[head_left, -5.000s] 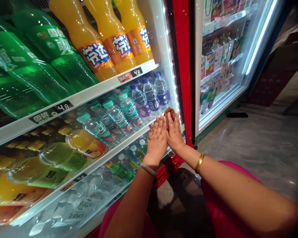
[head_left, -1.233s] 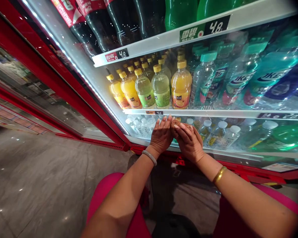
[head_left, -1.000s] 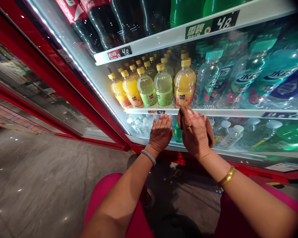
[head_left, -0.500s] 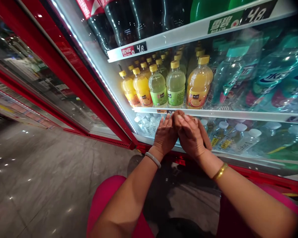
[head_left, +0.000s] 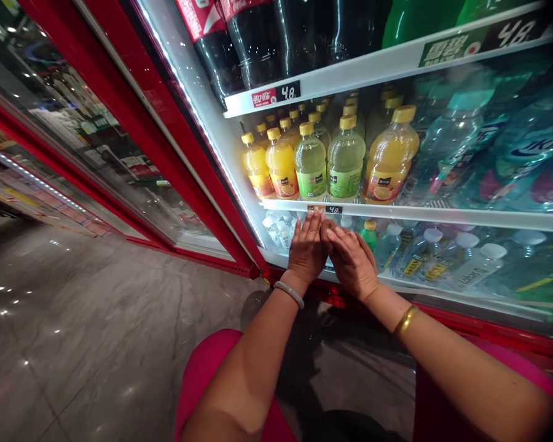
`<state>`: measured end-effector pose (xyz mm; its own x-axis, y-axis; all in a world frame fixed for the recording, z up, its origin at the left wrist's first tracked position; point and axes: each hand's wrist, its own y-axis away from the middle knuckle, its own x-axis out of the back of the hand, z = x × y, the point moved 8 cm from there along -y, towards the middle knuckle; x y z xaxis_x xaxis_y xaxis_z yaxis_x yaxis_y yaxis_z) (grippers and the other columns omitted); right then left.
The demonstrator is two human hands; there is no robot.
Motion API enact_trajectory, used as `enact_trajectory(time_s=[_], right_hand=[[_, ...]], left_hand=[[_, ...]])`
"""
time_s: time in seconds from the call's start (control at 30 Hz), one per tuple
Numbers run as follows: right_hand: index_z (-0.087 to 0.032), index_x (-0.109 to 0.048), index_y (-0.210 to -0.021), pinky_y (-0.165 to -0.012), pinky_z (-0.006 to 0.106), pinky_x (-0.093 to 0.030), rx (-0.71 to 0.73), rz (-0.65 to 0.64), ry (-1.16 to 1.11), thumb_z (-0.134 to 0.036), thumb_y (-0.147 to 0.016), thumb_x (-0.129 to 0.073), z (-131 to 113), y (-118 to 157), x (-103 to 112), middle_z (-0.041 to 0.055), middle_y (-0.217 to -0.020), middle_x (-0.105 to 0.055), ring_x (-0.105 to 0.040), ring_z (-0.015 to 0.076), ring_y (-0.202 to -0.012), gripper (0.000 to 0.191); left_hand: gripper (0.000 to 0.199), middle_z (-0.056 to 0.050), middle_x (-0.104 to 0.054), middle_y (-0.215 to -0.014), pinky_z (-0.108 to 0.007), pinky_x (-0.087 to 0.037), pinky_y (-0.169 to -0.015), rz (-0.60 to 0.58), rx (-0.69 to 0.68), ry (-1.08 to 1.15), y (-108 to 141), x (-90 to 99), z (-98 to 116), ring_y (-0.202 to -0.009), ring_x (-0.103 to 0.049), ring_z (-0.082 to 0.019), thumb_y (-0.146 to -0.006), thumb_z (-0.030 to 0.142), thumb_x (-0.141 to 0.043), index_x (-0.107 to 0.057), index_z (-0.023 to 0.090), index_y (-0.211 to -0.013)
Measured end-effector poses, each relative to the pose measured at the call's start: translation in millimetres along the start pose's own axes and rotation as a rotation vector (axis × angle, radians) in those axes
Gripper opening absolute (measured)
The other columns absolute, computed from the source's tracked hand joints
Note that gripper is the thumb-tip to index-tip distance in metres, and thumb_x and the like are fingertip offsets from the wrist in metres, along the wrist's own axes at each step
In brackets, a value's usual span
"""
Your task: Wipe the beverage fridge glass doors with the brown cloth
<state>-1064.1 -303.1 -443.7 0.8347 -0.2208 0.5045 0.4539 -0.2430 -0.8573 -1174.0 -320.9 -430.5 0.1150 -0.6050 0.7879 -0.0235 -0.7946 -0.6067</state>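
Observation:
My left hand (head_left: 308,247) is held out in front of the fridge with its fingers stretched, a pale bangle round the wrist. Beside it is my right hand (head_left: 352,260), also with straightened fingers, a gold bangle on that wrist. The two hands meet near the thumbs and index fingers, and I see nothing held in either. They are in front of the bottom shelf, just below a price tag (head_left: 334,210). Whether the fingertips touch glass I cannot tell. Closest above them are green-labelled juice bottles (head_left: 312,169) and a large orange juice bottle (head_left: 389,162).
Large cola bottles (head_left: 253,52) fill the upper shelf. Clear water bottles (head_left: 482,267) line the bottom one. Blue-green bottles (head_left: 456,141) stand at the right. A red door frame (head_left: 175,159) rises on the left, above the grey floor (head_left: 120,331).
The fridge and its bottles have shifted right in the view. My hands stay together but overlap less, and a green bottle with a yellow cap now shows beside the right hand.

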Motion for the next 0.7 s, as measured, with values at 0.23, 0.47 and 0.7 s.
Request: enact_trajectory(time_s=[0.23,0.47,0.7], right_hand=[[-0.026,-0.013,-0.168,-0.134,0.054,-0.020,0.118,-0.003,0.128,-0.006,-0.100,-0.046,-4,-19,15,0.0097,-0.162,-0.047,-0.024,0.0243,-0.160,0.078],[-0.028,-0.016,-0.168,-0.132,0.047,-0.029,0.125,-0.066,0.061,-0.008,-0.103,-0.043,-22,-12,-23,0.0060,-0.158,-0.054,-0.032,0.0196,-0.157,0.073],[-0.027,-0.011,-0.168,-0.134,0.057,-0.019,0.116,0.007,0.079,-0.006,-0.101,-0.044,-26,-44,-11,0.0097,-0.167,-0.038,-0.022,0.0256,-0.161,0.078]], left_hand=[[0.063,-0.021,-0.035,-0.168,-0.052,-0.022,-0.133,-0.007,0.006,-0.006,4,-4.6,-6,-0.159,-0.028,-0.028,-0.099,0.012,-0.039,-0.033,0.004,-0.161],[0.063,-0.023,-0.029,-0.169,-0.054,-0.024,-0.132,0.033,0.078,0.004,12,6.4,-30,-0.161,-0.021,-0.030,-0.101,0.016,-0.041,-0.030,0.001,-0.161],[0.069,-0.019,-0.027,-0.171,-0.050,-0.022,-0.133,0.047,0.102,-0.002,20,14.5,-47,-0.162,-0.016,-0.026,-0.095,0.008,-0.040,-0.027,0.005,-0.163]])
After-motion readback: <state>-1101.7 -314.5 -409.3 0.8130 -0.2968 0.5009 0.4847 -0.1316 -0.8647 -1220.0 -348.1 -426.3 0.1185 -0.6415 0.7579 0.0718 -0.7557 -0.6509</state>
